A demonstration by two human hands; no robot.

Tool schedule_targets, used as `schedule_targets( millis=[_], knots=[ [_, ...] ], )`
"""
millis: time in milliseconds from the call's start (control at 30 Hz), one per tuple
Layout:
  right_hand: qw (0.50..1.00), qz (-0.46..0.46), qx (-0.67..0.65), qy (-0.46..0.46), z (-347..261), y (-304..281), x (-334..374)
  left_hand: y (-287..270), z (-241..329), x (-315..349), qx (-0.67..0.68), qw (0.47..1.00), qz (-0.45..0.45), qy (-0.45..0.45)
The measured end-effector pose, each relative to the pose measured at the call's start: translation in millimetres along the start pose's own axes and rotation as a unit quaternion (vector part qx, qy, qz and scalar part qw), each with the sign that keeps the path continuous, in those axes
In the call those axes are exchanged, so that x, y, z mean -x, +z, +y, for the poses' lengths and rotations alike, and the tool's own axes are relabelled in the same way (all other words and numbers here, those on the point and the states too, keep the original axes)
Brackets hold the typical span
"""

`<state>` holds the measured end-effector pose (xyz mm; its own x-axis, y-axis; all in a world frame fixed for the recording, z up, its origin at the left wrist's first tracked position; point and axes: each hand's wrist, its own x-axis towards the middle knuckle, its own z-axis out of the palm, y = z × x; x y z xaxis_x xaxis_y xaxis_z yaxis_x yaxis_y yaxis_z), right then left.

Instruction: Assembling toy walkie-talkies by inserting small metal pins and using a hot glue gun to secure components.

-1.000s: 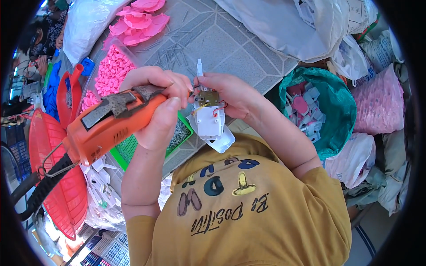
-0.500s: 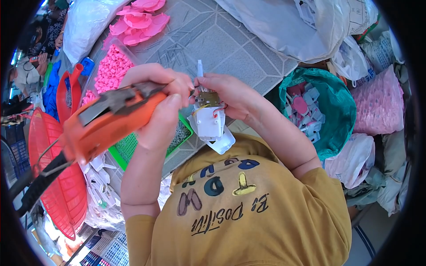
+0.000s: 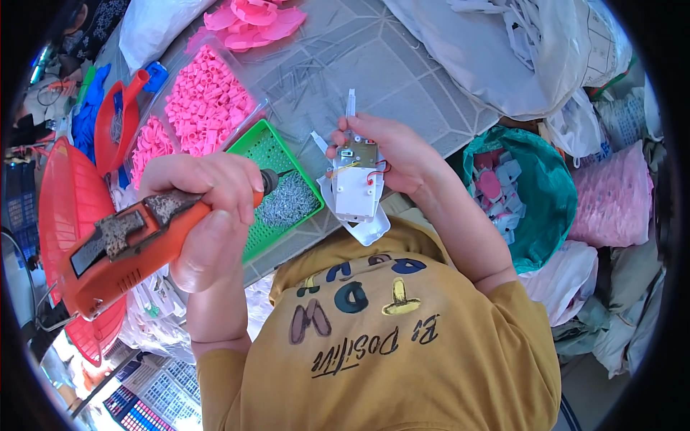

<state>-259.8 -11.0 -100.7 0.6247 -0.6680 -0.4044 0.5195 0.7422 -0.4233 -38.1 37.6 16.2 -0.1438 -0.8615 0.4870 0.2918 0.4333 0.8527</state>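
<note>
My left hand (image 3: 212, 208) is wrapped round an orange electric screwdriver (image 3: 133, 248), its dark chuck and thin bit reaching over a green basket (image 3: 277, 248). Small metal screws (image 3: 289, 201) lie heaped inside that basket. Between the fingers and thumb of my right hand (image 3: 394, 152) is the upper end of a white plastic housing (image 3: 357, 192). A small circuit board with yellow and red wires shows in the housing, and white pieces stick out above and below it. The bit is apart from the housing.
Pink plastic parts (image 3: 208, 97) fill a clear tray beyond the basket, with flat pink pieces (image 3: 251, 25) farther back. At the right stands a green bag-lined bin (image 3: 535, 194) of white and pink parts. A red basket (image 3: 68, 215) and red scoop (image 3: 115, 133) are at the left.
My left hand has moved the screwdriver left and down, away from the housing, to the screw basket. My right hand still holds the housing, now turned so its wired side shows more fully.
</note>
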Motion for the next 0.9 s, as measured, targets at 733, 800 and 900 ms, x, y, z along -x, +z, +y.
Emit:
schedule_targets(
  millis=[733,800,900],
  knots=[
    [1.000,-0.007,-0.006,0.002,-0.9,-2.3,10.7,-52.8,39.2,70.1,-0.136,0.976,0.166,-0.035],
    [1.000,-0.029,-0.007,0.007,1.6,-1.2,8.9,-59.9,45.8,90.0,-0.090,0.971,0.215,-0.049],
    [0.999,-0.031,0.010,0.002,5.5,-1.2,4.9,-67.2,47.5,115.4,-0.133,0.958,0.248,-0.047]
  ],
)
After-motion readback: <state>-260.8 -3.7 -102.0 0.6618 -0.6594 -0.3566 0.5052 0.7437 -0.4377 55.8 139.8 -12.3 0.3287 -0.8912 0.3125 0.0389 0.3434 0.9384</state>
